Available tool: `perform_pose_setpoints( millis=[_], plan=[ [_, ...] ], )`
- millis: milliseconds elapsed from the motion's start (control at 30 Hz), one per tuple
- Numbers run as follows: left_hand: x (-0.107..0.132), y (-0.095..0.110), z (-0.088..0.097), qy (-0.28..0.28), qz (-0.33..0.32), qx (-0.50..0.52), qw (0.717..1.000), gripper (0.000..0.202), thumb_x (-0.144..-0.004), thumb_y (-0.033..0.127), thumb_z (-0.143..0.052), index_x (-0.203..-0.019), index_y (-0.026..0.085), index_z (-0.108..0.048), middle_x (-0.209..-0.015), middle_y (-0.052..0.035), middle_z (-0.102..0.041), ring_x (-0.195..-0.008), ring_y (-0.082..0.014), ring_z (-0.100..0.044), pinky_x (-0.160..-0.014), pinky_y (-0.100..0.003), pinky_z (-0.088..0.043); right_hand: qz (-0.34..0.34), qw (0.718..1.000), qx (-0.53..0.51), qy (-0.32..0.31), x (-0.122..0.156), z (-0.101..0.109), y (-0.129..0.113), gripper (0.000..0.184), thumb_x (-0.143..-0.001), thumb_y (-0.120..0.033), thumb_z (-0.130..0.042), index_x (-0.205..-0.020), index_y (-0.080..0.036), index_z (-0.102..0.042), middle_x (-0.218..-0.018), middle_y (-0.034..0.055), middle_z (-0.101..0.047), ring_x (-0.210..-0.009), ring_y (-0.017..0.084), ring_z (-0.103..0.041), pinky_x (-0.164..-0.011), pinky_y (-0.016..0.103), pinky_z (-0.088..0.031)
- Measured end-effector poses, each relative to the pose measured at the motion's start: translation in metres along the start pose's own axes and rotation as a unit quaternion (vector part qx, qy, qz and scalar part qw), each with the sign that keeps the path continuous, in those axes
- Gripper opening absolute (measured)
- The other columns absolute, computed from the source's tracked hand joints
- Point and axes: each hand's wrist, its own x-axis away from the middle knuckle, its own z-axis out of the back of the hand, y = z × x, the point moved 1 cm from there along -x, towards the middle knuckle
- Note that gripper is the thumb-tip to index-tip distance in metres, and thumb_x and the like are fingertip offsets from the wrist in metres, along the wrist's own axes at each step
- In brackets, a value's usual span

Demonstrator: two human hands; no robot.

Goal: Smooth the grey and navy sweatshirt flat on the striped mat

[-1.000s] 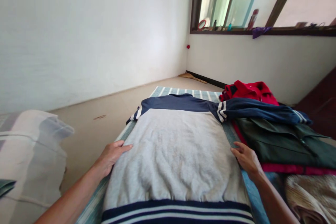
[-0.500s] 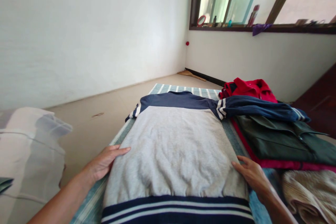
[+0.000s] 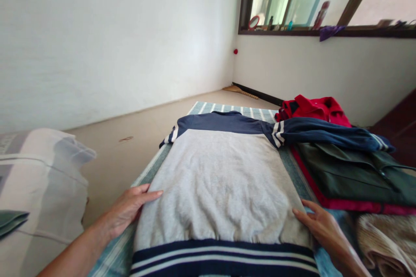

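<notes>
A grey and navy jacket (image 3: 221,173) lies spread out with its plain panel facing up and its striped hem towards me. My left hand (image 3: 131,205) grips the left side edge above the hem, thumb on top and the other fingers partly hidden by the cloth. On the opposite edge, my right hand (image 3: 320,225) holds the fabric in the same way, thumb uppermost. One navy sleeve stretches right across a pile with a dark green garment (image 3: 351,173); the left sleeve shows only as a short striped part.
Under the jacket is a blue striped mat (image 3: 147,175). A red garment (image 3: 320,110) sits at the back right, a beige towel-like cloth (image 3: 386,238) at the front right. White bundled fabric (image 3: 48,181) stands on the left. Walls and a window sill (image 3: 292,32) are beyond.
The view has turned slightly left, so everything sits a little further right. Both hands keep their hold on the jacket's sides, and the cloth looks slightly smoother.
</notes>
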Motion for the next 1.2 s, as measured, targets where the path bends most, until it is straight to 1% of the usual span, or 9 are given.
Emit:
perform_pose_setpoints(
  millis=[100,167,267,400,533,667,900,1067,1200],
  plan=[
    [0.01,-0.004,0.001,0.01,0.016,-0.033,0.999,0.044,-0.045,0.045,-0.089,-0.075,0.02,-0.07,-0.084,-0.0084,-0.077,-0.079,-0.031,-0.073,-0.061,-0.033,-0.059,-0.006,1.0,0.024,-0.001,0.009,0.001,0.004,0.076,-0.067,-0.065,-0.06,-0.125,-0.016,-0.052,-0.07,0.0032,-0.073,-0.061,0.026,-0.07,-0.047,0.03,-0.048],
    [0.013,-0.007,0.0,0.018,0.016,-0.042,0.999,0.045,-0.043,0.045,-0.089,-0.076,0.021,-0.07,-0.087,-0.0082,-0.077,-0.083,-0.0319,-0.072,-0.064,-0.034,-0.06,0.005,0.999,0.037,-0.002,0.011,0.002,0.007,0.077,-0.067,-0.066,-0.061,-0.125,-0.016,-0.052,-0.064,0.0012,-0.07,-0.058,0.025,-0.068,-0.045,0.029,-0.045],
    [0.013,-0.011,-0.001,0.04,-0.013,-0.047,0.998,0.045,-0.038,0.043,-0.088,-0.072,0.022,-0.068,-0.085,-0.0076,-0.077,-0.082,-0.0326,-0.072,-0.072,-0.037,-0.06,0.021,0.999,0.047,0.001,0.01,0.002,0.011,0.077,-0.065,-0.065,-0.062,-0.125,-0.017,-0.052,-0.058,-0.0012,-0.066,-0.056,0.024,-0.067,-0.045,0.029,-0.044],
    [0.012,-0.013,-0.003,0.062,-0.034,-0.055,0.996,0.044,-0.035,0.043,-0.087,-0.068,0.024,-0.065,-0.079,-0.0058,-0.076,-0.082,-0.0336,-0.072,-0.075,-0.04,-0.06,0.029,0.999,0.033,0.0,0.007,0.001,0.015,0.077,-0.064,-0.064,-0.063,-0.125,-0.017,-0.052,-0.058,-0.0011,-0.066,-0.056,0.025,-0.066,-0.048,0.03,-0.046],
    [0.018,-0.009,-0.006,0.044,-0.041,-0.063,0.996,0.043,-0.04,0.046,-0.086,-0.069,0.023,-0.065,-0.083,-0.0072,-0.076,-0.086,-0.0342,-0.072,-0.078,-0.041,-0.059,0.028,0.999,0.019,-0.004,0.008,0.0,0.014,0.078,-0.064,-0.063,-0.063,-0.126,-0.017,-0.051,-0.06,0.0001,-0.068,-0.059,0.026,-0.068,-0.05,0.031,-0.048],
    [0.02,-0.008,-0.006,0.031,-0.036,-0.048,0.998,0.042,-0.04,0.047,-0.087,-0.069,0.024,-0.067,-0.088,-0.0079,-0.076,-0.089,-0.0355,-0.071,-0.082,-0.042,-0.058,0.027,0.999,0.024,0.003,0.011,-0.001,0.012,0.082,-0.063,-0.065,-0.062,-0.127,-0.015,-0.052,-0.062,0.0011,-0.069,-0.059,0.025,-0.068,-0.05,0.03,-0.047],
    [0.024,-0.008,-0.004,-0.009,-0.032,-0.039,0.999,0.047,-0.048,0.046,-0.087,-0.085,0.022,-0.074,-0.097,-0.0086,-0.076,-0.096,-0.0353,-0.07,-0.09,-0.043,-0.055,0.027,0.999,0.042,0.008,0.011,0.0,0.01,0.084,-0.065,-0.066,-0.061,-0.129,-0.012,-0.052,-0.056,-0.0014,-0.064,-0.059,0.025,-0.067,-0.052,0.03,-0.047],
    [0.023,-0.015,-0.001,-0.039,-0.024,-0.026,0.999,0.048,-0.052,0.042,-0.087,-0.092,0.021,-0.073,-0.097,-0.0085,-0.076,-0.093,-0.034,-0.071,-0.088,-0.042,-0.056,0.029,0.998,0.049,0.011,0.017,0.0,0.003,0.083,-0.065,-0.065,-0.061,-0.128,-0.012,-0.052,-0.061,0.0002,-0.067,-0.06,0.024,-0.067,-0.054,0.031,-0.046],
    [0.02,-0.019,0.001,-0.025,-0.038,-0.028,0.999,0.052,-0.052,0.043,-0.087,-0.094,0.017,-0.072,-0.094,-0.0087,-0.077,-0.091,-0.0332,-0.072,-0.086,-0.039,-0.057,0.028,0.999,0.028,0.013,0.021,-0.002,-0.002,0.085,-0.064,-0.065,-0.062,-0.128,-0.01,-0.052,-0.063,0.0021,-0.069,-0.058,0.024,-0.065,-0.052,0.031,-0.046]
  ],
)
